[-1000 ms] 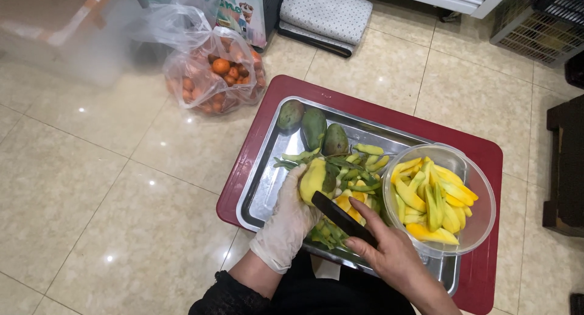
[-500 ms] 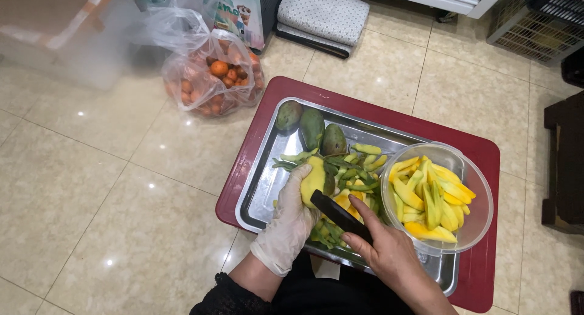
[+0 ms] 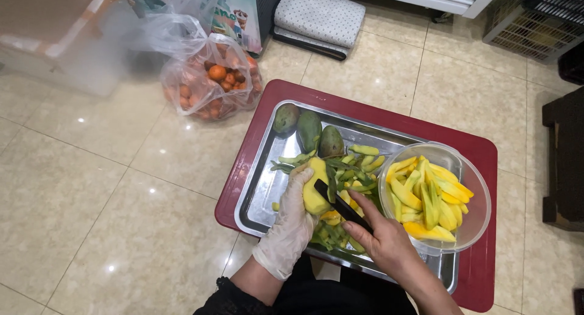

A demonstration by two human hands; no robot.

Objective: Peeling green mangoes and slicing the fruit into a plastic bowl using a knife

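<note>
My left hand (image 3: 292, 221), in a white glove, grips a partly peeled yellow mango (image 3: 314, 187) over a steel tray (image 3: 263, 187). A black knife (image 3: 338, 202) is held in my bare right hand (image 3: 384, 242), its blade lying against the mango's right side. Green peel strips (image 3: 356, 172) are heaped in the tray under and behind the fruit. Three unpeeled green mangoes (image 3: 309, 129) lie at the tray's far left corner. A clear bowl (image 3: 474, 221) of yellow mango slices (image 3: 429, 196) stands on the tray's right part.
The steel tray rests on a dark red board (image 3: 480, 272) on a beige tiled floor. A clear plastic bag of small orange fruits (image 3: 213, 84) sits at the far left. A folded dotted cloth (image 3: 316, 17) and a plastic crate (image 3: 535, 17) lie farther back.
The knife blade has slid up along the mango's right side, and my right hand has moved forward with it. The left hand has turned the mango slightly.
</note>
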